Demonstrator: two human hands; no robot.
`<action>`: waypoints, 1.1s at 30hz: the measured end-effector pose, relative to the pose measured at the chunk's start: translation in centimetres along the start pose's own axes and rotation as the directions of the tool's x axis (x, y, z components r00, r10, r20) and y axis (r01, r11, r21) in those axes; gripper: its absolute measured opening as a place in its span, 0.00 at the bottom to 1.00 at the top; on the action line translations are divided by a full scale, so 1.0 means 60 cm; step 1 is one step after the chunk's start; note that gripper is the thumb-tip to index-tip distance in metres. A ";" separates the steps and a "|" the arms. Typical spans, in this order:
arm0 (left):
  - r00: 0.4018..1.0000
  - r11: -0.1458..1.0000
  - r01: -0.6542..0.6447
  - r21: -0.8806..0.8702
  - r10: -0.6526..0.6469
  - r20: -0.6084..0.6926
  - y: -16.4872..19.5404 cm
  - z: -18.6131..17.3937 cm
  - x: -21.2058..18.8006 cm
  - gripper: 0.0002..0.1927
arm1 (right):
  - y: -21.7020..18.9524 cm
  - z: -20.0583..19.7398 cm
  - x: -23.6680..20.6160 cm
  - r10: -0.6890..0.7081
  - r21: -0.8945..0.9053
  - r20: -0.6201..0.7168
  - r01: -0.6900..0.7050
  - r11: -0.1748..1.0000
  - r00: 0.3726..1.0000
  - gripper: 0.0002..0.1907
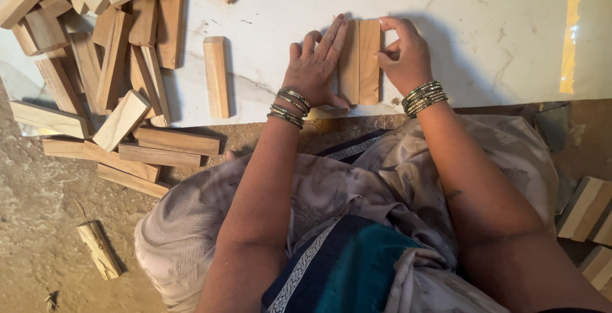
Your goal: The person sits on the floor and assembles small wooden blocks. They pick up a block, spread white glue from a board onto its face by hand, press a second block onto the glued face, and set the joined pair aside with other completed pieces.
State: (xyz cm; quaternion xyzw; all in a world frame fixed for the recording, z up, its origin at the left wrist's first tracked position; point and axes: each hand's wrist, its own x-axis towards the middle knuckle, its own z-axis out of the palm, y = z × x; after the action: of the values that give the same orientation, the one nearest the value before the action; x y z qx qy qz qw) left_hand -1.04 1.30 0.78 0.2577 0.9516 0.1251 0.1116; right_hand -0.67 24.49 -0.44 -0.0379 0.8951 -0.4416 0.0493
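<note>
Pressing flat, left hand (pixel 315 64) lay open-palmed against two upright wooden blocks (pixel 359 62) on the white marble slab (pixel 497 39); right hand (pixel 403 55) pinched their opposite edge, grip narrow. Judged best practice: squeeze evenly, keeping ends flush. Beyond, left: a single block (pixel 216 76), then the heaped block pile (pixel 95 45).
</note>
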 end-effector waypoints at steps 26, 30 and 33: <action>0.999 1.000 0.009 -0.014 -0.008 0.033 0.004 -0.013 0.001 0.91 | 0.013 -0.001 0.004 -0.013 0.091 -0.003 0.013 0.996 1.000 0.33; 1.000 1.000 0.003 -0.027 -0.002 0.019 0.004 -0.011 0.000 0.91 | 0.017 -0.002 0.004 0.002 0.129 0.001 -0.002 0.992 1.000 0.32; 1.000 0.999 -0.006 -0.039 0.006 -0.004 0.006 -0.008 -0.002 0.90 | 0.018 -0.003 0.000 0.006 0.123 0.003 -0.007 0.992 1.000 0.33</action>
State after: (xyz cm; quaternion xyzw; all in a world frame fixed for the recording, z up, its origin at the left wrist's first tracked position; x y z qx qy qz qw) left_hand -0.92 1.46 1.32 0.2580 0.9484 0.1446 0.1145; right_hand -0.71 25.27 -1.19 -0.0324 0.8661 -0.4959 0.0541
